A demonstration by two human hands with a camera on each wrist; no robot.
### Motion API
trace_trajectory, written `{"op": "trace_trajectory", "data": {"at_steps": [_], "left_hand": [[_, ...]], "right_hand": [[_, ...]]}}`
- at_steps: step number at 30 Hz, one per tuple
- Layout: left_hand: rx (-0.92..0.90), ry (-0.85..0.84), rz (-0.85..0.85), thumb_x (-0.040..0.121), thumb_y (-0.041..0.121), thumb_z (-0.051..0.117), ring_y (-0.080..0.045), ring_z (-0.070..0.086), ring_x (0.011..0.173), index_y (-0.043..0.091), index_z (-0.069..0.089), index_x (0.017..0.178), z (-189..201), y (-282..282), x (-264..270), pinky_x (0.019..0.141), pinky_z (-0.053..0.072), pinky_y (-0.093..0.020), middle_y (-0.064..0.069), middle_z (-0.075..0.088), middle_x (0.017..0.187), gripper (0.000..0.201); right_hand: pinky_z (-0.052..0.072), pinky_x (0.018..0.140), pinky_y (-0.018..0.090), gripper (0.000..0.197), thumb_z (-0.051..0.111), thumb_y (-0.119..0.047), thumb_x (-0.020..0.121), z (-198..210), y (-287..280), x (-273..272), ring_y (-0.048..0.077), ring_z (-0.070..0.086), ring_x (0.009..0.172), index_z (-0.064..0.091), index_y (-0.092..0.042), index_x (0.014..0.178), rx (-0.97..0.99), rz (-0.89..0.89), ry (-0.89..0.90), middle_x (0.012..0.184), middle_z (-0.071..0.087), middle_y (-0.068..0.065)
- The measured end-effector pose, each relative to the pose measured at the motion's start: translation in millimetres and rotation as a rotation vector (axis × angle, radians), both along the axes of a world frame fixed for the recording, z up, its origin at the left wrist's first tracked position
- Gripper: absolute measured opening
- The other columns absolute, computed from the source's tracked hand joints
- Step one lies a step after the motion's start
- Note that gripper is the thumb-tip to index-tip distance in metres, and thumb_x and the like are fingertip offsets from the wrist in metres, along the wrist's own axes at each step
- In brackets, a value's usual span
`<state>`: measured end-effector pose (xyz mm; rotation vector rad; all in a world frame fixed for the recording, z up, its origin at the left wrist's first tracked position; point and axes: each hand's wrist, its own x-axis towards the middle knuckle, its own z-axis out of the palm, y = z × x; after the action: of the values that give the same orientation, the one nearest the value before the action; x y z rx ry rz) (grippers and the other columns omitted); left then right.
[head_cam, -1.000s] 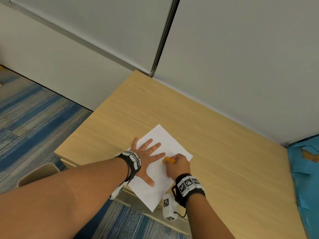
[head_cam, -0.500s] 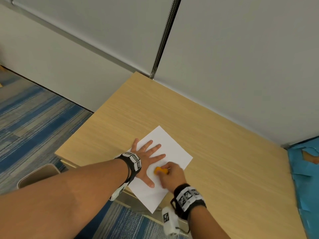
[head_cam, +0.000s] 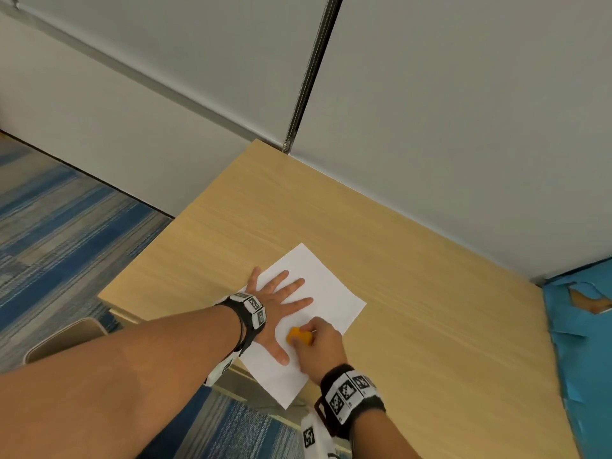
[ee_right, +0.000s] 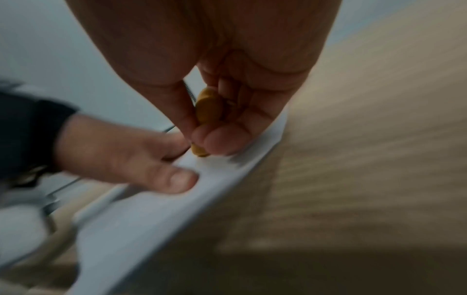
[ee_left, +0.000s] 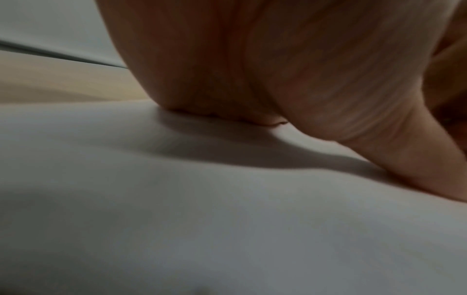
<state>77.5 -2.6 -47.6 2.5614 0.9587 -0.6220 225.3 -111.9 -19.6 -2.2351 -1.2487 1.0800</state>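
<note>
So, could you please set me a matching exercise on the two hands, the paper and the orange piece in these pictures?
1 left hand
2 right hand
3 white paper
4 orange piece

a lies directly on the wooden table
b pinched between fingertips
c flat, fingers spread
d curled, pinching something

Pairs: 1-c, 2-d, 3-a, 4-b.

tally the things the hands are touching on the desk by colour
white: 1, the sheet of paper, under the flat left hand
orange: 1, the small block, pinched by the right hand
total: 2
</note>
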Motion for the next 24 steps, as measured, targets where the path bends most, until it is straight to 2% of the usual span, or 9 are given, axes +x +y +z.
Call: {"op": "trace_trajectory", "data": {"at_steps": [3, 5, 8, 12, 15, 16, 18, 21, 24], "left_hand": [[-0.005, 0.014, -0.007, 0.053, 0.101, 0.059, -0.028, -0.042, 0.148, 0.055, -0.03, 0.149, 2.5, 1.8, 0.6, 0.104, -0.027, -0.077, 0.01, -0.046, 0.159, 0.139], [-0.025, 0.041, -0.022, 0.053, 0.1, 0.061, -0.028, -0.043, 0.147, 0.056, -0.032, 0.148, 2.5, 2.8, 0.5, 0.104, -0.025, -0.078, 0.01, -0.047, 0.158, 0.14], [-0.011, 0.087, -0.119, 0.055, 0.096, 0.066, -0.031, -0.041, 0.148, 0.055, -0.029, 0.15, 10.0, 10.0, -3.2, 0.103, -0.023, -0.081, 0.007, -0.045, 0.16, 0.141], [-0.047, 0.097, -0.248, 0.062, 0.081, 0.079, -0.028, -0.034, 0.152, 0.056, -0.006, 0.158, 25.0, 25.4, -15.7, 0.11, -0.02, -0.077, 0.006, -0.032, 0.168, 0.13], [-0.081, -0.023, -0.167, 0.068, 0.079, 0.076, -0.024, -0.028, 0.155, 0.054, 0.017, 0.155, 25.0, 27.2, -15.2, 0.113, -0.022, -0.072, 0.011, -0.02, 0.171, 0.108], [-0.093, -0.06, -0.122, 0.072, 0.079, 0.072, -0.023, -0.026, 0.156, 0.052, 0.018, 0.156, 22.9, 24.6, -11.2, 0.115, -0.02, -0.071, 0.012, -0.019, 0.171, 0.103], [-0.097, -0.063, -0.046, 0.078, 0.083, 0.062, -0.024, -0.027, 0.156, 0.051, 0.004, 0.16, 15.5, 19.3, -1.7, 0.116, -0.017, -0.071, 0.013, -0.024, 0.17, 0.106], [0.0, -0.002, -0.064, 0.075, 0.093, 0.048, -0.028, -0.033, 0.153, 0.052, -0.022, 0.155, -0.8, 14.6, 3.0, 0.114, -0.017, -0.072, 0.01, -0.037, 0.165, 0.114], [0.034, -0.013, -0.06, 0.073, 0.097, 0.045, -0.029, -0.032, 0.153, 0.054, -0.025, 0.152, -8.8, 14.2, 2.3, 0.114, -0.017, -0.071, 0.01, -0.037, 0.165, 0.114]], "right_hand": [[0.053, 0.046, 0.031, 0.017, 0.071, -0.02, 0.09, 6.7, 3.7, 20.6, 0.021, 0.059, 0.048, 0.058, -0.01, 0.092, 0.04, -0.119, 0.073, 0.076, 0.068, 0.018], [0.055, 0.051, 0.034, 0.017, 0.071, -0.017, 0.092, 12.7, 10.5, 46.9, 0.022, 0.059, 0.049, 0.057, -0.008, 0.094, 0.123, -0.289, 0.117, 0.072, 0.066, 0.016], [0.057, 0.059, 0.041, 0.015, 0.068, -0.013, 0.094, 14.3, 7.2, 61.9, 0.025, 0.059, 0.052, 0.054, -0.009, 0.095, 0.143, -0.379, 0.229, 0.068, 0.064, 0.013], [0.056, 0.052, 0.033, 0.015, 0.068, -0.011, 0.096, 7.0, -9.0, 47.3, 0.023, 0.061, 0.052, 0.053, -0.009, 0.097, 0.053, -0.383, 0.418, 0.071, 0.065, 0.014], [0.051, 0.046, 0.027, 0.016, 0.067, -0.008, 0.097, -1.6, -10.9, 32.6, 0.023, 0.057, 0.049, 0.051, -0.009, 0.099, 0.041, -0.412, 0.52, 0.071, 0.062, 0.017], [0.049, 0.046, 0.027, 0.014, 0.066, -0.007, 0.097, -2.9, -10.0, 28.8, 0.022, 0.056, 0.049, 0.052, -0.008, 0.1, 0.039, -0.408, 0.52, 0.07, 0.062, 0.017], [0.046, 0.047, 0.027, 0.013, 0.064, -0.007, 0.097, -3.0, -7.3, 24.4, 0.023, 0.055, 0.049, 0.054, -0.007, 0.104, 0.034, -0.392, 0.519, 0.069, 0.062, 0.017], [0.044, 0.046, 0.026, 0.013, 0.065, -0.008, 0.097, 1.6, -3.0, 19.5, 0.022, 0.054, 0.048, 0.056, -0.009, 0.106, -0.014, -0.349, 0.504, 0.067, 0.063, 0.014], [0.046, 0.045, 0.025, 0.014, 0.07, -0.016, 0.094, 7.6, 2.3, 12.5, 0.023, 0.06, 0.05, 0.058, -0.01, 0.094, -0.051, -0.218, 0.395, 0.069, 0.069, 0.014]]}}
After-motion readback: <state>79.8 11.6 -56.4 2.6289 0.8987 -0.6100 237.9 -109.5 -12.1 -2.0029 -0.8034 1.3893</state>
